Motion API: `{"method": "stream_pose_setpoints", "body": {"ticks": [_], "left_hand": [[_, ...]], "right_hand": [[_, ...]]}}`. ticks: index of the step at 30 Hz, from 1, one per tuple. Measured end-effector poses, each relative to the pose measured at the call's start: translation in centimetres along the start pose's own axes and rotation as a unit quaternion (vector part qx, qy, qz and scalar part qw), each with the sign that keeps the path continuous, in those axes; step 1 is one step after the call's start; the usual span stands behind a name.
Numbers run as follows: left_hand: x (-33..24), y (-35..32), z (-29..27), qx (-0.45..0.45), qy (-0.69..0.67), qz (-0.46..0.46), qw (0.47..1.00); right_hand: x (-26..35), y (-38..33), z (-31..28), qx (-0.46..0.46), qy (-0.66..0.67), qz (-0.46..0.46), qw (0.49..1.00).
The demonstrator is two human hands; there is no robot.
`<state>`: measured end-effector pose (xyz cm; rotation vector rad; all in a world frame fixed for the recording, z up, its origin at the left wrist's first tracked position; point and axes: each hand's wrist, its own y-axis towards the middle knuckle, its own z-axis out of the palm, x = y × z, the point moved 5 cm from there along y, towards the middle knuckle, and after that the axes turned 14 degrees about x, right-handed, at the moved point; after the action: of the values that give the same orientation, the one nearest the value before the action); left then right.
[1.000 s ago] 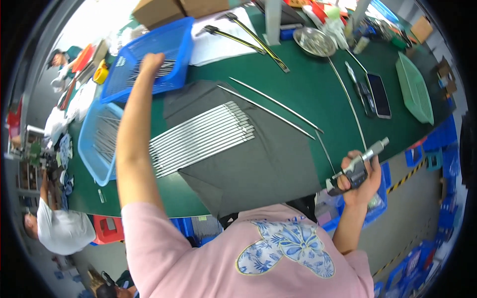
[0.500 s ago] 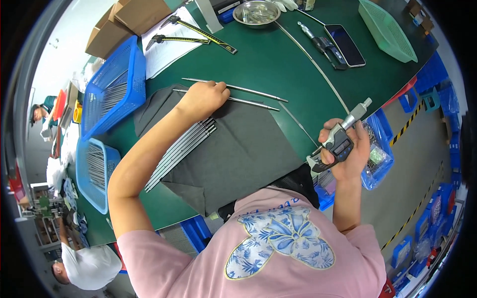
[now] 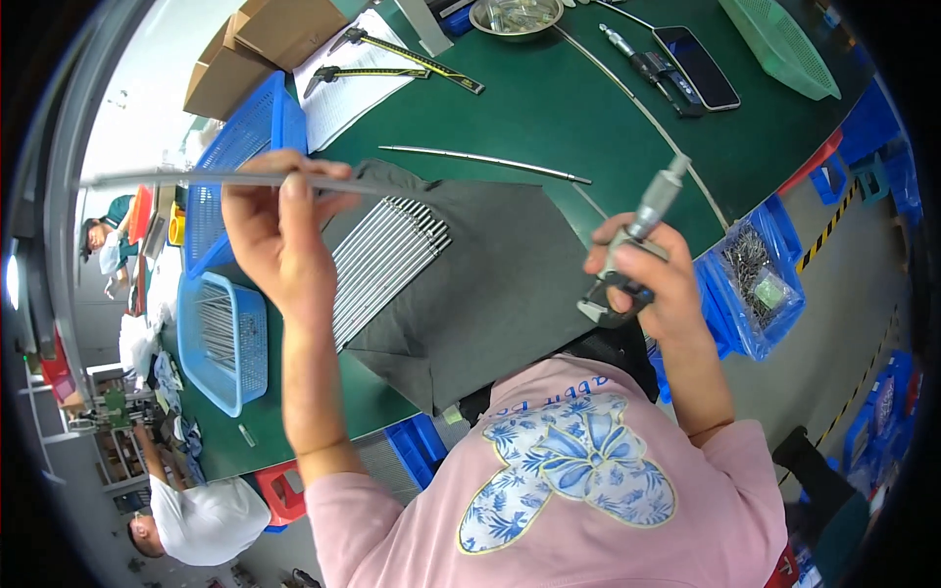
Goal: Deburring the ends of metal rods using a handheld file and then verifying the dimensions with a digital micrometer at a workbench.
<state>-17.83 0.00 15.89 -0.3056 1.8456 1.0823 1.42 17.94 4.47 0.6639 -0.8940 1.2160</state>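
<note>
My left hand (image 3: 279, 240) is raised over the left part of the table, its fingers closed around a thin metal rod (image 3: 196, 177) held roughly level and blurred by motion. Below and beside it, several similar rods (image 3: 392, 269) lie in a slanted row on a dark grey cloth (image 3: 510, 265). One more rod, a single metal one (image 3: 485, 162), rests on the green table beyond the cloth. At the right, my right hand (image 3: 671, 289) grips a digital micrometer (image 3: 657, 201), thimble pointing up and away. No rod shows in its jaws.
Two baskets of rods, a blue one (image 3: 284, 122) and a light blue one (image 3: 253, 358), stand at the left. Calipers (image 3: 421, 69) lie on paper. Farther back are a metal bowl (image 3: 515, 29), another micrometer (image 3: 647, 67), a phone (image 3: 698, 69) and a green basket (image 3: 779, 49).
My left hand has lifted one of the two rods beyond the cloth and carried it left. The other stays on the table. The micrometer has tilted slightly in my right hand.
</note>
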Motion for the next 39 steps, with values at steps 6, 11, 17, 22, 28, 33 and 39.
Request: {"method": "stream_pose_setpoints", "body": {"ticks": [6, 11, 17, 22, 28, 33, 39], "left_hand": [[1.9, -5.5, 2.6, -0.020, -0.326, -0.114, 0.938], [3.2, -7.1, 2.1, -0.086, -0.364, -0.122, 0.919], [2.8, -7.2, 2.4, -0.056, -0.332, -0.100, 0.936], [2.4, -7.8, 6.3, 0.108, -0.356, -0.131, 0.919], [3.4, -9.8, 8.5, 0.104, -0.393, -0.167, 0.898], [2.8, -10.4, 9.0, 0.104, -0.416, -0.201, 0.881], [2.2, -10.5, 9.3, 0.105, -0.400, -0.210, 0.886]], "right_hand": [[-0.5, 1.4, 3.5, 0.049, -0.023, 0.020, 0.998], [-0.3, 1.2, 3.6, 0.089, -0.024, 0.004, 0.996], [-0.3, 0.8, 3.4, 0.059, -0.032, 0.003, 0.998], [-0.6, 0.8, 3.2, 0.074, 0.024, 0.035, 0.996], [0.1, 0.6, 3.6, 0.077, -0.052, 0.041, 0.995], [0.9, 1.8, 2.7, 0.084, 0.138, 0.030, 0.987], [1.3, 2.3, 3.5, 0.076, 0.170, 0.056, 0.981]]}}
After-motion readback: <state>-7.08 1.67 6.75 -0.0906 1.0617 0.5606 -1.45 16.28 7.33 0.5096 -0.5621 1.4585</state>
